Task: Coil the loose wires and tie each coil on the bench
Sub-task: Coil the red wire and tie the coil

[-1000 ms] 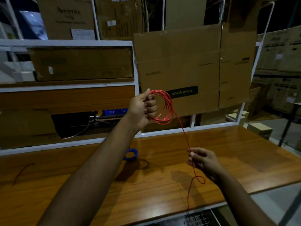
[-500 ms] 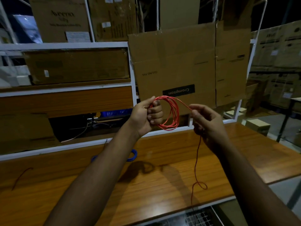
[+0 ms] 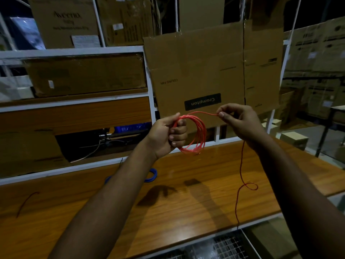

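The left hand (image 3: 168, 135) is gripping a red wire coil (image 3: 194, 133) in a fist, holding it up in the air above the far part of the wooden bench (image 3: 186, 212). The right hand (image 3: 240, 122) is pinching the loose strand of the same wire between thumb and forefinger, just right of the coil. From that pinch the loose tail (image 3: 240, 174) is hanging down, curling into a small loop over the bench and trailing past the near edge.

A wide stretch of bare benchtop is lying under and between the two forearms, bounded by a white rail along the far edge and the near edge, where a wire mesh (image 3: 229, 245) is showing below. On the right the bench is ending beside an open floor aisle.

A blue wire coil (image 3: 152, 175) is lying on the bench, partly hidden behind the left forearm. A short dark wire (image 3: 26, 202) is lying at the far left of the benchtop.

A flattened cardboard box (image 3: 205, 71) is hanging behind the hands. Closed cartons (image 3: 84, 73) are sitting on the shelves on the left; their contents cannot be seen.
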`<state>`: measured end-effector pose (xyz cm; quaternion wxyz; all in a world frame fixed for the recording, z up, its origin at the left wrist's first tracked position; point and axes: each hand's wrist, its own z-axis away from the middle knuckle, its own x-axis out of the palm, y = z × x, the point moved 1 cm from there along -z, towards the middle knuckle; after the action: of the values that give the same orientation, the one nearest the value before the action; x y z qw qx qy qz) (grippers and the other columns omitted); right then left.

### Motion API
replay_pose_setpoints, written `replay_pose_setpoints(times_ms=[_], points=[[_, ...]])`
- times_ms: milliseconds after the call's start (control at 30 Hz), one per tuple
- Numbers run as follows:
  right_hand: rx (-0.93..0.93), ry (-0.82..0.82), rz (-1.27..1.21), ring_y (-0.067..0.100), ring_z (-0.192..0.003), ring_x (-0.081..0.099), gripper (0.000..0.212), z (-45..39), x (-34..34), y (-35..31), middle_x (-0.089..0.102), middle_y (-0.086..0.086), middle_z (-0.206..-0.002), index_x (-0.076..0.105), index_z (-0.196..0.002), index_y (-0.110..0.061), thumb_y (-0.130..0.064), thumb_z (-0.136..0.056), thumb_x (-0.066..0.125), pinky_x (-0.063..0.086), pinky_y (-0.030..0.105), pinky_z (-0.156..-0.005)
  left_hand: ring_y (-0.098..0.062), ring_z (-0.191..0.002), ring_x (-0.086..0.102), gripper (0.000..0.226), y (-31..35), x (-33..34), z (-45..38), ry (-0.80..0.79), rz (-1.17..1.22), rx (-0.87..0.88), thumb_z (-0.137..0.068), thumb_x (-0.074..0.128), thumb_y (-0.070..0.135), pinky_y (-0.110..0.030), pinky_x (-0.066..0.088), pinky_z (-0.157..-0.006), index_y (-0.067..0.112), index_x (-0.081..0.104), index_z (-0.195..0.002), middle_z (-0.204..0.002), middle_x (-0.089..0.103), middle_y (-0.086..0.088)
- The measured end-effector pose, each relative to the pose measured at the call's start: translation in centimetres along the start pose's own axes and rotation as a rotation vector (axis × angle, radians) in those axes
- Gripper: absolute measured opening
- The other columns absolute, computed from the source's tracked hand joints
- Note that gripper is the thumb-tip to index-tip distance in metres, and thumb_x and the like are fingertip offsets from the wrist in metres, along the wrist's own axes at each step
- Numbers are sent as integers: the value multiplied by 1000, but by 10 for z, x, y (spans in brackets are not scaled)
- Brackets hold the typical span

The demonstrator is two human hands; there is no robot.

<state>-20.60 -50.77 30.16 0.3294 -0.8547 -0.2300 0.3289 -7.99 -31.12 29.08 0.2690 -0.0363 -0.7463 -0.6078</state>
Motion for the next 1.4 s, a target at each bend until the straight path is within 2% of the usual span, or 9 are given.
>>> replay_pose_setpoints(times_ms=[233,433,800,933,1100,1167,1233,1333,1400], points=[[-99,-5,250,8,-96,57,11,1,14,-7,59,-11,-105,59,-94,-39,-29,-96,57,53,33,-82,-7,-46,13,33,-6,7,0,-29,35,-10,-97,38,35,-22,13,-44,17,45,-70,-53,23,8],[-51,-55,122,10,-98,55,20,5,6,0,54,-18,-104,58,-91,-43,-25,-98,54,52,38,-86,-7,-47,15,32,-6,0,1,1,6,-20,-99,35,31,-20,14,-43,16,45,-73,-53,28,7],[-85,-88,258,2,-88,56,8,14,22,-1,56,-19,-99,63,-101,-32,-29,-97,57,47,24,-73,-4,-38,26,36,-26,-9,6,37,21,-6,-104,33,36,-18,19,-37,19,42,-74,-50,30,9],[105,-305,-155,13,-76,56,20,32,30,20,61,4,-95,64,-100,-11,-28,-97,55,46,26,-65,-4,-37,24,37,-35,-16,12,81,122,73,-104,33,36,-19,14,-38,20,40,-71,-48,28,10],[460,-727,-531,20,-73,50,30,88,37,112,55,4,-82,65,-95,-11,-35,-80,73,45,33,-70,-5,-38,24,38,-31,-37,25,135,177,164,-104,32,35,-20,14,-39,20,42,-71,-50,27,9],[678,-676,-704,20,-72,51,44,120,47,146,54,9,-87,67,-99,-9,-33,-68,84,46,32,-68,-5,-38,25,38,-28,-45,29,136,177,177,-105,31,34,-20,16,-38,20,42,-71,-50,28,9],[838,-540,-719,22,-75,55,39,147,65,161,55,14,-93,66,-112,-6,-21,-77,78,52,29,-65,-5,-38,24,38,-30,-49,30,139,171,165,-105,31,34,-20,16,-38,20,42,-71,-50,28,9],[898,-244,-707,20,-73,64,28,166,103,147,62,15,-90,63,-121,-3,-4,-94,58,58,34,-73,-5,-38,25,38,-42,-49,25,159,185,152,-104,32,34,-20,16,-38,19,43,-70,-50,29,8],[927,-64,-715,18,-62,66,19,174,124,128,63,15,-86,63,-112,-2,-2,-93,61,59,33,-63,-5,-38,24,37,-50,-48,20,168,196,147,-102,34,34,-21,13,-39,19,44,-70,-50,28,8]])
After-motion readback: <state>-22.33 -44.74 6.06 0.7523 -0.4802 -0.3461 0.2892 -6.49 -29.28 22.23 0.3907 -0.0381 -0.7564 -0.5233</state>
